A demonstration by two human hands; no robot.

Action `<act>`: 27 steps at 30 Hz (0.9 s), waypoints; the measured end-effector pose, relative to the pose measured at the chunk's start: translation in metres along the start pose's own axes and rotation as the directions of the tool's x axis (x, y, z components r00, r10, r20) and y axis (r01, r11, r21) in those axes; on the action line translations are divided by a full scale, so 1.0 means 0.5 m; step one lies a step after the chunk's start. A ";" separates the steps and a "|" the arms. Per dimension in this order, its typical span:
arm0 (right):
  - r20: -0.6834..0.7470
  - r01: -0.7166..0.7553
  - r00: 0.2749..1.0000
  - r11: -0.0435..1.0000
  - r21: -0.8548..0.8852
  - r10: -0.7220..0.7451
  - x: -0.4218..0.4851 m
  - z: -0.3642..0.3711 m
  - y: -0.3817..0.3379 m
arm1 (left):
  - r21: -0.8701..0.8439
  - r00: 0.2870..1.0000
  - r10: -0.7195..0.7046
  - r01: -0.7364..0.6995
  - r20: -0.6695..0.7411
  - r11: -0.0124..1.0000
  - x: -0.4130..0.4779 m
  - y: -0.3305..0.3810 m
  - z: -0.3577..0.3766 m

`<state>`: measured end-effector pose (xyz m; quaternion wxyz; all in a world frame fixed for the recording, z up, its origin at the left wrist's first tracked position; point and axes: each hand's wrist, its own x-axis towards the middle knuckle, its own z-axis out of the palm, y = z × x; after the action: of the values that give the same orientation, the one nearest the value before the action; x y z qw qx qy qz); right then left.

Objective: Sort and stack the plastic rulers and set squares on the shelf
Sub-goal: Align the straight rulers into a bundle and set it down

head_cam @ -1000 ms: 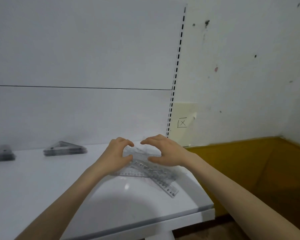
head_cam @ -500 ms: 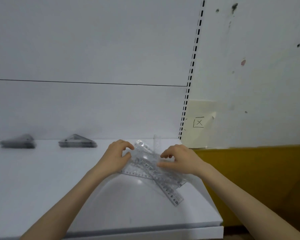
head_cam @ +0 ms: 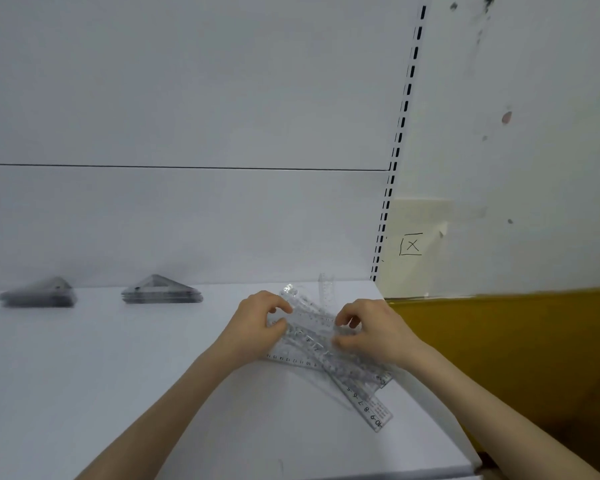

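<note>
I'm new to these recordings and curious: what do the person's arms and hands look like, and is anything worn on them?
Both arms are bare as far as the picture shows, with no sleeves in view. The left hand and right hand wear no gloves, and no watch, bracelet or ring can be seen.

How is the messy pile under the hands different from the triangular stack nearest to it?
The rulers are long strips; the set squares are triangles. The rulers lie crossed at angles; the set squares sit neatly aligned. The left hand and right hand grip the rulers; the set squares are untouched. Both are plastic, on the white shelf.
</note>
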<state>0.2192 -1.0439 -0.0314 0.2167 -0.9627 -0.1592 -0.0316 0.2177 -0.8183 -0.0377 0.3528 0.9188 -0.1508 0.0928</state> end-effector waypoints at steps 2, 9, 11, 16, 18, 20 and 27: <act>0.005 -0.021 1.000 0.998 0.054 0.020 0.002 0.002 -0.003 | 0.002 1.000 0.017 -0.017 0.012 1.000 0.005 0.007 0.008; 0.041 -0.097 0.995 0.932 0.348 0.088 0.015 -0.012 -0.003 | -0.157 0.967 0.052 -0.093 -0.250 0.983 -0.012 0.013 0.022; 0.005 -0.116 0.992 0.882 0.458 0.127 0.013 -0.031 -0.006 | -0.258 0.938 -0.006 -0.090 -0.348 0.962 -0.026 0.023 0.017; -0.091 0.026 0.994 0.696 0.718 0.057 -0.006 -0.087 -0.039 | -0.527 0.996 -0.075 0.035 -0.055 0.849 -0.042 0.067 0.006; -0.105 0.076 0.994 0.673 0.735 0.002 -0.013 -0.095 -0.057 | -0.680 0.998 -0.049 0.064 0.042 0.731 -0.043 0.092 0.005; -0.109 0.101 0.994 0.661 0.744 -0.030 -0.018 -0.097 -0.072 | -0.796 1.000 -0.008 0.028 0.029 0.605 -0.040 0.110 0.003; -0.130 0.091 0.991 0.696 0.712 0.004 -0.031 -0.094 -0.090 | -0.943 0.999 0.011 -0.054 -0.053 0.329 -0.037 0.132 -0.029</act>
<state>0.1907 -1.0298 0.0272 0.5827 -0.7945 -0.1680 -0.0308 0.1769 -0.8511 0.0086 0.8204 0.5397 -0.1885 0.0123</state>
